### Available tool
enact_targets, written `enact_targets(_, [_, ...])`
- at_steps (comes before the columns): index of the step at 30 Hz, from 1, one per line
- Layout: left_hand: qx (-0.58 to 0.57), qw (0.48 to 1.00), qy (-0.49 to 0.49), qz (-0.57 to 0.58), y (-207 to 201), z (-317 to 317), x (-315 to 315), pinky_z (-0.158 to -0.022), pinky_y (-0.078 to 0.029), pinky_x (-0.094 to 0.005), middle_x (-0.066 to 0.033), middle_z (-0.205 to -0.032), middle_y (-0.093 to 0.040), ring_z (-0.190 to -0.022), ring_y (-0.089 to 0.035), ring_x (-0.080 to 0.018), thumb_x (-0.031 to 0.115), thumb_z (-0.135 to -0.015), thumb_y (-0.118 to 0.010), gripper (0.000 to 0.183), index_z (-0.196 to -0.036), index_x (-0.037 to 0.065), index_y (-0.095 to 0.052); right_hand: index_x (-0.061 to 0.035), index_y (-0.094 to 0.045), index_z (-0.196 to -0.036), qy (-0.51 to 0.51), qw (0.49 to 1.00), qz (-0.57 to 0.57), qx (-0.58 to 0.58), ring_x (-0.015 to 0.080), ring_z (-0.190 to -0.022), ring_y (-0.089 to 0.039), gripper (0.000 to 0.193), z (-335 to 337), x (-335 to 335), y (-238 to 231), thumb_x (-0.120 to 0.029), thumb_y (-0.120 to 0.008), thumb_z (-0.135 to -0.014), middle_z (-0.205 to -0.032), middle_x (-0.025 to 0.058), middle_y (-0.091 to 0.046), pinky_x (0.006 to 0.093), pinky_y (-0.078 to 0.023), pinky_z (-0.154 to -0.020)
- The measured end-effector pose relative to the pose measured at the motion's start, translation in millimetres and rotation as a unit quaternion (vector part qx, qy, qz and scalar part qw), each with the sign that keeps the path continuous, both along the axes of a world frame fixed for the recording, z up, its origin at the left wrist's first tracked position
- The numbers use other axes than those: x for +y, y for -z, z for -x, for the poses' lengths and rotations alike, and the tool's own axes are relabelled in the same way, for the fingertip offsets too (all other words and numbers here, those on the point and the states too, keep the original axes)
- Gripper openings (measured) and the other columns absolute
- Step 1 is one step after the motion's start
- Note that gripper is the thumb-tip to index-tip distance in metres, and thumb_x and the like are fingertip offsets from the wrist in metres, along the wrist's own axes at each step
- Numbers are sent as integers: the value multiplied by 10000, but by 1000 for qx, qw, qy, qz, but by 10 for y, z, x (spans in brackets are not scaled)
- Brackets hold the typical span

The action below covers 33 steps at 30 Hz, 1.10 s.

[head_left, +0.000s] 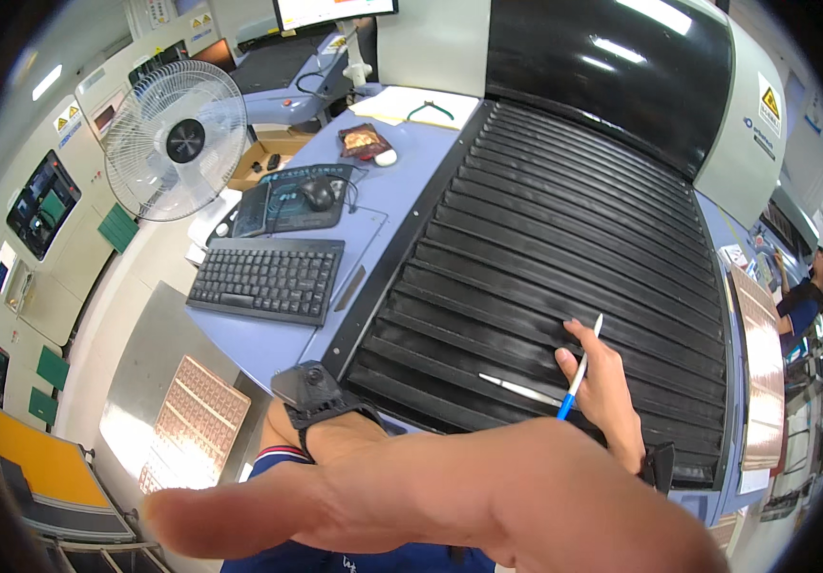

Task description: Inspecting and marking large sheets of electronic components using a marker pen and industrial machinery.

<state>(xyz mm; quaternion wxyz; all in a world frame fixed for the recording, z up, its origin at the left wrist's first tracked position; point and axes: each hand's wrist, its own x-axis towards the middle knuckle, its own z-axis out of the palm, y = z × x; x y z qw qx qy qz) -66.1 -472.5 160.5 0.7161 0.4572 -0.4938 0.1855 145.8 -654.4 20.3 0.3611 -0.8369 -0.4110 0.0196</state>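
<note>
My left hand [526, 487] is raised very close to the camera and looks large and blurred. One digit stretches out to the left; its other fingers are hidden. A strap with a small black device [314, 387] is on my left wrist. Over the black ribbed bed [545, 220], my right hand [607, 387] is closed on a slim white-and-blue pen [580, 372], white tip upward, index finger and thumb extended to the left. A second slim white pointed stick [521, 387] runs left from below that hand; whether it is held or lies on the bed, I cannot tell.
A black hood [612, 67] closes off the bed's far end. Left of it are a keyboard [263, 279], a mouse [318, 193], a brown packet [364, 142] and a fan [182, 141]. Copper-coloured panels stand left [197, 420] and right [760, 372]. Another person [803, 301] is far right.
</note>
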Motion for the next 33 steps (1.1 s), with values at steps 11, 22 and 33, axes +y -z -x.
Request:
enact_targets(11, [-1,999,23,33,159,-136,-181,-863,-570,-420,-130,-1068,-754,-903,-750,-292,340,-1082,-503,393,-1273,10,-598,-11,-564,-1350,12,999,36,34,521,-1129,-652,438,49,-82,-83,-253,-685,-1006,-1291,352,-630,484,-530,-947])
enact_targets(22, [-33,998,-41,24,151,-156,-241,-856,-569,-413,-131,-1050,-757,-901,-747,-289,343,-1081,-505,391,-1237,5,-626,14,-588,-1340,22,999,28,1,470,-1077,-689,418,96,63,-40,-213,-682,-1002,-1203,313,-685,437,-527,-932])
enact_targets(33, [-55,993,-104,22,118,-236,-275,-848,-568,-405,-132,-1031,-760,-899,-743,-286,346,-1079,-507,394,-1202,1,-654,26,-592,-1336,19,999,37,-8,488,-1066,-682,421,65,41,0,-231,-670,-1012,-1153,335,-685,440,-524,-919])
